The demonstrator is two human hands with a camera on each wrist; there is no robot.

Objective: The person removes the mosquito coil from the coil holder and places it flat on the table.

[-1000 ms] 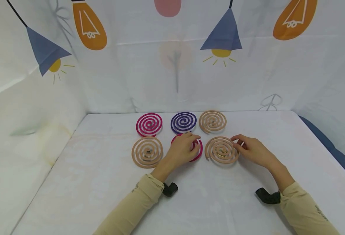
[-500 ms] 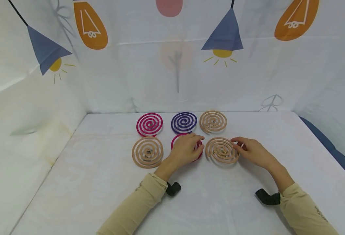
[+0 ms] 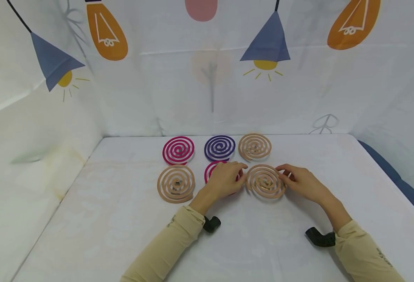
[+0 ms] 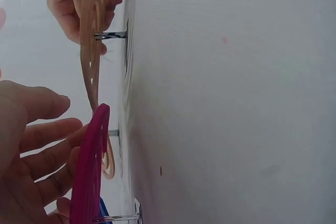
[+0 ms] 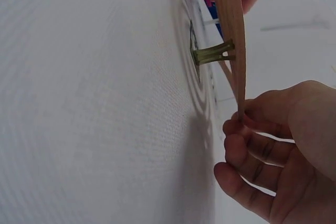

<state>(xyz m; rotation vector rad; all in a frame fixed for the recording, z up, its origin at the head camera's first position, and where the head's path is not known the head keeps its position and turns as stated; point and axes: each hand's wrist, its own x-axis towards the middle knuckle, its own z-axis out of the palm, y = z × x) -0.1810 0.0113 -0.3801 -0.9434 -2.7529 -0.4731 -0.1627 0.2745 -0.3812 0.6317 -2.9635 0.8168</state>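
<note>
My right hand (image 3: 300,182) pinches the right rim of a tan mosquito coil (image 3: 265,181) at the front right between thumb and fingers. In the right wrist view this tan coil (image 5: 236,30) sits raised on a small metal stand (image 5: 212,53). My left hand (image 3: 225,178) hovers over a pink mosquito coil (image 3: 208,172), hiding much of it, its fingertips right at the tan coil's left edge. In the left wrist view the left thumb and fingers (image 4: 47,106) are spread apart beside the raised pink coil (image 4: 89,166), holding nothing.
A pink coil (image 3: 178,150), a dark blue coil (image 3: 219,148) and a tan coil (image 3: 254,146) form the back row near the wall. Another tan coil (image 3: 176,183) lies front left. Black curved wrist pieces (image 3: 319,237) stick out by both sleeves on the white table (image 3: 87,235).
My left hand has moved rightward from over the pink coil to the tan coil's left edge. The right hand stays at the tan coil's right rim.
</note>
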